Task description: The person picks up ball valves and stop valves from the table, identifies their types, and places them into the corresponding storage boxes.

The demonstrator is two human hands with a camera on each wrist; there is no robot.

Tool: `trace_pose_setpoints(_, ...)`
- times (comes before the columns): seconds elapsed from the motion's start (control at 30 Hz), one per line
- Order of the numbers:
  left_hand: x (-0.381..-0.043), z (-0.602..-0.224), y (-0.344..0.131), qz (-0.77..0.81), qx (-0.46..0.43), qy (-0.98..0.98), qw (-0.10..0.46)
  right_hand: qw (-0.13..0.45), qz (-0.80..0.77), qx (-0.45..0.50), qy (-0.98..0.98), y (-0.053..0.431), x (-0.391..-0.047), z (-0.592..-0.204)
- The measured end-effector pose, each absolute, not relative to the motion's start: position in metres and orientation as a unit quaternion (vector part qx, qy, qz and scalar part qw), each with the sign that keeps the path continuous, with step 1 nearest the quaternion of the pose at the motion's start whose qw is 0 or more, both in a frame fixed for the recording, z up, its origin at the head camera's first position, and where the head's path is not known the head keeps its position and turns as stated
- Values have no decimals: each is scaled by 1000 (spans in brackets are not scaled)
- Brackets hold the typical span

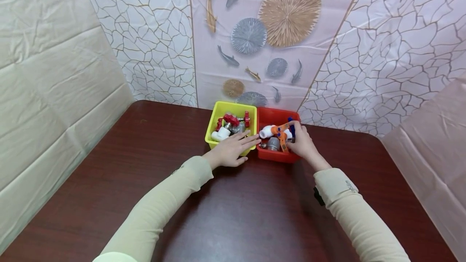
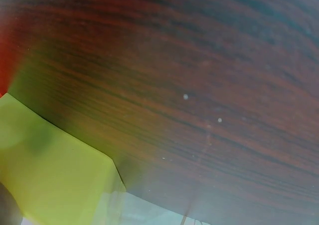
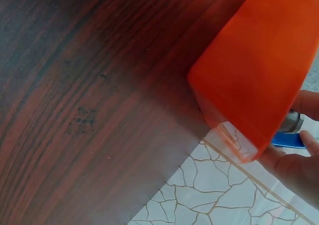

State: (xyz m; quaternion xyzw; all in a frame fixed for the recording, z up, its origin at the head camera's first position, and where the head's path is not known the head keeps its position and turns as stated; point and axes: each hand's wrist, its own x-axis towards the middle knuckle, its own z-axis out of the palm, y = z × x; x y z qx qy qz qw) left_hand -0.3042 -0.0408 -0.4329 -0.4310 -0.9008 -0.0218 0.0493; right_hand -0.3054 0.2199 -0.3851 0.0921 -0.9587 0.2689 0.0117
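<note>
My left hand lies over the front right corner of a yellow bin, its fingers stretched toward the red bin beside it. The yellow bin holds red-handled valves and a white elbow fitting. At the right side of the red bin, my right hand pinches a metal valve with a blue handle; its fingers partly hide it. Nearby in that bin lie a white valve with an orange handle and a grey pipe fitting.
Both bins stand side by side at the back of a dark wooden table. Right behind them rises a patterned cloth backdrop. Pale cloth walls flank the table. The left wrist view shows mostly tabletop and the yellow bin's outer wall.
</note>
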Motion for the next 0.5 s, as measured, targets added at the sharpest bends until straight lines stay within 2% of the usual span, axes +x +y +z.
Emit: trace_pose_setpoints(0.5,-304,-432,-41,-18,-433,-900,49,-6,245,107,-964,221,-310,-401)
